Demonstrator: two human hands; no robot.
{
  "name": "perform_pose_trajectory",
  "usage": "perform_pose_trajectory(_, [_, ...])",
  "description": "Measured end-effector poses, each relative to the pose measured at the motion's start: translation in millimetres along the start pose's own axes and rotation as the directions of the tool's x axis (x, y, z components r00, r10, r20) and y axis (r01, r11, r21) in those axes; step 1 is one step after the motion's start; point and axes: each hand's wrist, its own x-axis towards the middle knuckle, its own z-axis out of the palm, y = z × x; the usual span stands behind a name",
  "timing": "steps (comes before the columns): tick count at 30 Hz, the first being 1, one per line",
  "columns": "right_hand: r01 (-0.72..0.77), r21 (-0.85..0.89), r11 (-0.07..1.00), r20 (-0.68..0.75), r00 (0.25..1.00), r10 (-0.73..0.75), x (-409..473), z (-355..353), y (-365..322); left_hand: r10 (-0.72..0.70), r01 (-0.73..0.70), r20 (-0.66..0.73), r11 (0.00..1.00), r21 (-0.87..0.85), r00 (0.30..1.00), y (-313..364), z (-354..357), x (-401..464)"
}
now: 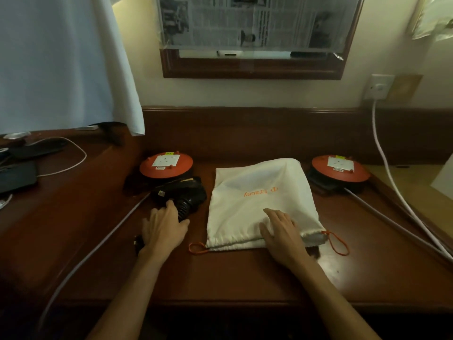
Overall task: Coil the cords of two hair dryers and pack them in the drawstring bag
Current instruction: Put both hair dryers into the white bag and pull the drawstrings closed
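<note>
A white drawstring bag with orange lettering and orange cord loops lies flat in the middle of the dark wooden desk. My right hand rests on the bag near its gathered mouth, fingers fairly straight. To the left lies a black hair dryer with a ribbed black cord end. My left hand rests on that dryer's near end, fingers loosely bent over it. A black plug peeks out beside my left wrist. A second dryer is not clearly visible.
Two orange round devices sit at the back left and back right, each with a grey cable running toward me. A white cable hangs from a wall socket on the right. A white cloth hangs at upper left.
</note>
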Motion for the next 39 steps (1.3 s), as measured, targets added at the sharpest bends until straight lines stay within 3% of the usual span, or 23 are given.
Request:
perform_pose_trajectory(3, [-0.03,0.373,0.928,-0.077,0.995,0.063,-25.4,-7.3,-27.6,0.079,-0.08,-0.018,0.93,-0.358,0.997,14.0,-6.0,-15.9])
perform_pose_trajectory(6, [-0.083,0.695,0.714,0.008,0.994,0.108,-45.3,-13.1,-62.0,0.231,-0.24,-0.094,0.762,-0.601,0.968,41.7,-12.7,-37.6])
perform_pose_trajectory(9, [-0.074,0.867,0.492,0.029,0.995,0.098,-41.2,-21.6,-79.0,0.387,-0.304,-0.077,0.57,-0.764,0.919,78.7,-20.4,-62.1])
perform_pose_trajectory(11, [-0.029,0.918,0.396,-0.017,0.993,0.113,-35.4,-30.8,-75.8,0.518,-0.345,-0.033,0.519,-0.782,0.855,97.5,-20.1,-71.1])
perform_pose_trajectory(16, [-0.125,0.992,-0.018,0.126,0.966,0.224,-42.9,-55.7,-47.2,0.722,-0.458,0.245,0.625,-0.632,0.647,112.1,-21.1,-53.2])
perform_pose_trajectory(18, [-0.119,0.988,-0.102,0.139,0.965,0.222,-47.2,-63.7,-36.9,0.753,-0.432,0.253,0.581,-0.69,0.608,116.8,-18.7,-48.3])
perform_pose_trajectory(19, [-0.116,0.987,-0.113,0.14,0.961,0.237,-48.0,-66.6,-32.8,0.752,-0.414,0.21,0.547,-0.727,0.625,118.7,-14.3,-46.6])
perform_pose_trajectory(20, [-0.114,0.988,-0.105,0.138,0.954,0.265,-47.2,-67.4,-27.9,0.729,-0.41,0.171,0.544,-0.732,0.663,119.2,-7.5,-44.0])
perform_pose_trajectory(22, [-0.11,0.99,-0.094,0.134,0.941,0.31,-47.6,-70.2,-17.6,0.67,-0.479,0.168,0.662,-0.576,0.723,114.6,11.0,-35.0])
perform_pose_trajectory(24, [-0.108,0.994,-0.022,0.109,0.939,0.327,-48.3,-75.2,-5.7,0.632,-0.559,0.236,0.769,-0.31,0.738,105.3,30.6,-26.2])
perform_pose_trajectory(26, [-0.108,0.992,0.072,0.08,0.945,0.317,-51.8,-82.5,6.6,0.618,-0.575,0.241,0.786,-0.227,0.749,99.1,43.0,-21.0])
perform_pose_trajectory(29, [-0.135,0.974,0.182,0.092,0.969,0.23,-58.8,-93.3,17.4,0.613,-0.567,0.144,0.781,-0.262,0.777,102.2,44.7,-10.2])
perform_pose_trajectory(34, [-0.119,0.931,0.344,0.119,0.993,0.02,-68.9,-108.1,20.0,0.489,-0.407,-0.012,0.712,-0.572,0.872,122.1,9.0,13.8])
perform_pose_trajectory(39, [-0.098,0.784,0.613,0.208,0.972,-0.11,-61.0,-105.9,9.0,0.524,-0.447,-0.027,0.698,-0.56,0.852,136.1,-25.0,35.0])
